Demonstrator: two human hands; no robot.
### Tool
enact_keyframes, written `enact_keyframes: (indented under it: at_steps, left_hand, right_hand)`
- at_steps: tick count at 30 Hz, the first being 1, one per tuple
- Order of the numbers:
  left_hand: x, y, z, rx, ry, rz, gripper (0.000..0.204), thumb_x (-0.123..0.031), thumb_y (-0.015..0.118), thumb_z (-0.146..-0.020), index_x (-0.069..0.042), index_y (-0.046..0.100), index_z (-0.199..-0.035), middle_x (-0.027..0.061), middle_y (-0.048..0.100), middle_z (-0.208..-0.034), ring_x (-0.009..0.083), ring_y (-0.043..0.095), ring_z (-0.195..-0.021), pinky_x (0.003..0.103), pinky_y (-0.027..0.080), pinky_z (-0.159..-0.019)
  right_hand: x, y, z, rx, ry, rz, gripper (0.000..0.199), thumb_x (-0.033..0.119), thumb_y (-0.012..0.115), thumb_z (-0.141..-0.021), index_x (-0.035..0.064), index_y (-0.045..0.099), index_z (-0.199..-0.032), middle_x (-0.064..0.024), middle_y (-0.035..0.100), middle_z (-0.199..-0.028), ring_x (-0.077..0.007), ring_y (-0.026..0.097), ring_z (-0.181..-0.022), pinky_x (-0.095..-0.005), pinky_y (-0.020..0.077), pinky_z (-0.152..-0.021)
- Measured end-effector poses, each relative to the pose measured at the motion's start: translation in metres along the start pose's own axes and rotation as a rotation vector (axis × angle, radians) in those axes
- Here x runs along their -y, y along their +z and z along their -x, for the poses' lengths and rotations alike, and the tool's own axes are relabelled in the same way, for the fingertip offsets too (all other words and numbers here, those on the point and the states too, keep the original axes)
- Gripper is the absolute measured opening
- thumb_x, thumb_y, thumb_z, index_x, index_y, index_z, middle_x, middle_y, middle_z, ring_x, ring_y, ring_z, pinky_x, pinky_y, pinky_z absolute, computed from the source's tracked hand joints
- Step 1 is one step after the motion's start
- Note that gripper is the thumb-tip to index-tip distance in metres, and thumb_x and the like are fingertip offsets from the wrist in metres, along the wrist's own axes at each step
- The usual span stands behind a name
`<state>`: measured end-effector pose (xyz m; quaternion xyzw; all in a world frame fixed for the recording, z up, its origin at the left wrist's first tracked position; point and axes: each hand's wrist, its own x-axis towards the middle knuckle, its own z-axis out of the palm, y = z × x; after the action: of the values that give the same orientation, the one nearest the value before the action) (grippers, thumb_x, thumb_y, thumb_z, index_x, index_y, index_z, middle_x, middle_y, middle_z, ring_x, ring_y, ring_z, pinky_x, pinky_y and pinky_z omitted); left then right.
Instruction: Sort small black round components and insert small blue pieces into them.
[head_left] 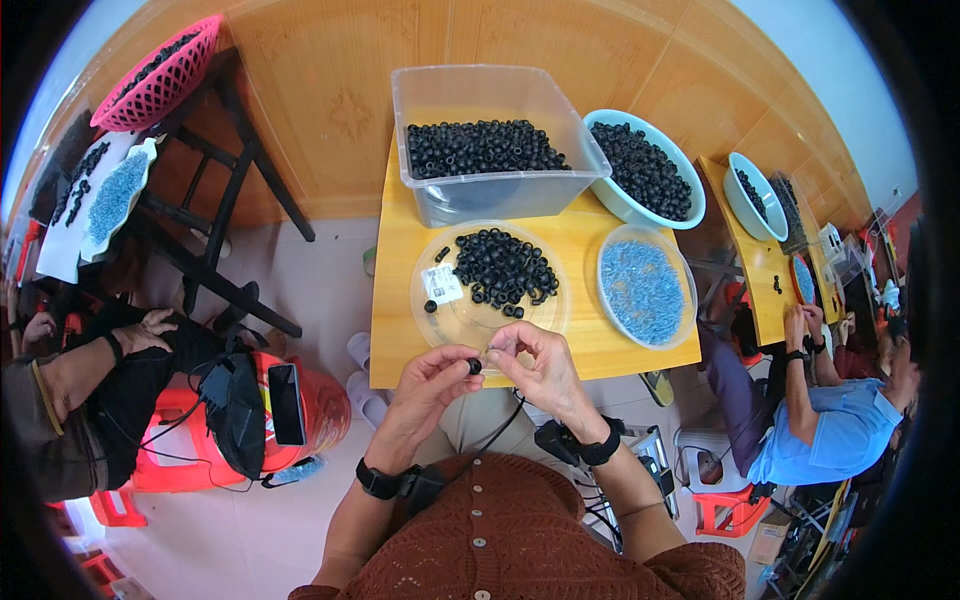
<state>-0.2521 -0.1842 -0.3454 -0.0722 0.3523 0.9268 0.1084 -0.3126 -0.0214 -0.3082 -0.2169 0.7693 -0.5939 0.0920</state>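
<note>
My left hand [435, 385] pinches a small round black plastic part [474, 366] between thumb and fingertips, just past the near edge of the table. Close against it, my right hand [540, 370] has thumb and forefinger pressed together; whatever they hold is too small to make out. Beyond both hands lies a shallow clear round tray [440, 322] with a heap of black ring-like parts [505, 265], a white label [441, 284] and a stray black part [430, 306]. To the right stands a round dish [606, 292] filled with small translucent blue pieces [642, 290].
A clear plastic bin [490, 195] and a light-blue basin [640, 212], both with black parts, stand at the table's far side. At left, a person's hand [145, 332] rests near a red stool [170, 455]. A person in blue [830, 430] works at another table [765, 290] at right.
</note>
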Motion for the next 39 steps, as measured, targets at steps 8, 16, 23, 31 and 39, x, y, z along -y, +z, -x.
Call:
enact_keyframes:
  at_steps: [8,16,23,31,39]
  left_hand:
    - [0.001,0.008,-0.005,-0.033,0.026,-0.071,0.018,-0.005,0.057,-0.084,0.001,0.057,-0.100,0.0087,0.062,-0.091,0.0151,0.062,-0.079,0.027,0.051,-0.074]
    - [0.006,0.009,-0.006,-0.056,0.032,-0.051,0.016,-0.004,0.057,-0.083,0.001,0.058,-0.098,0.0094,0.062,-0.091,0.0151,0.061,-0.080,0.028,0.052,-0.075]
    - [0.008,0.010,-0.008,-0.056,0.074,0.031,0.016,-0.006,0.057,-0.084,0.000,0.058,-0.098,0.0083,0.061,-0.093,0.0146,0.060,-0.084,0.028,0.052,-0.076]
    - [0.004,0.001,-0.005,-0.033,0.057,0.088,0.016,-0.008,0.055,-0.085,0.000,0.057,-0.099,0.0109,0.060,-0.095,0.0155,0.060,-0.082,0.026,0.051,-0.074]
    - [0.000,-0.014,0.009,0.137,0.169,0.265,0.015,-0.010,0.052,-0.088,0.000,0.056,-0.098,0.0132,0.060,-0.092,0.0163,0.061,-0.076,0.026,0.052,-0.070]
  right_hand:
    - [-0.001,0.002,0.003,0.016,0.004,-0.001,0.012,0.000,0.065,-0.074,0.0011,0.058,-0.084,-0.0020,0.057,-0.077,-0.0080,0.053,-0.072,-0.0223,0.0431,-0.065]
    - [-0.001,0.008,0.007,-0.074,-0.052,-0.063,0.010,-0.003,0.064,-0.071,-0.0003,0.058,-0.079,-0.0065,0.056,-0.076,-0.0140,0.055,-0.069,-0.0252,0.0442,-0.061]
    - [0.005,0.018,0.014,-0.193,-0.341,0.233,0.013,-0.006,0.061,-0.069,-0.0015,0.060,-0.081,-0.0118,0.056,-0.080,-0.0227,0.058,-0.073,-0.0287,0.0463,-0.063]
    - [0.001,-0.005,-0.005,-0.263,-0.199,0.258,0.009,-0.004,0.058,-0.073,-0.0019,0.061,-0.081,-0.0112,0.056,-0.076,-0.0208,0.057,-0.067,-0.0281,0.0448,-0.059]
    - [-0.025,0.010,-0.094,0.004,-0.342,0.704,0.007,0.001,0.057,-0.071,0.0002,0.061,-0.076,-0.0123,0.057,-0.076,-0.0292,0.056,-0.076,-0.0354,0.0457,-0.067]
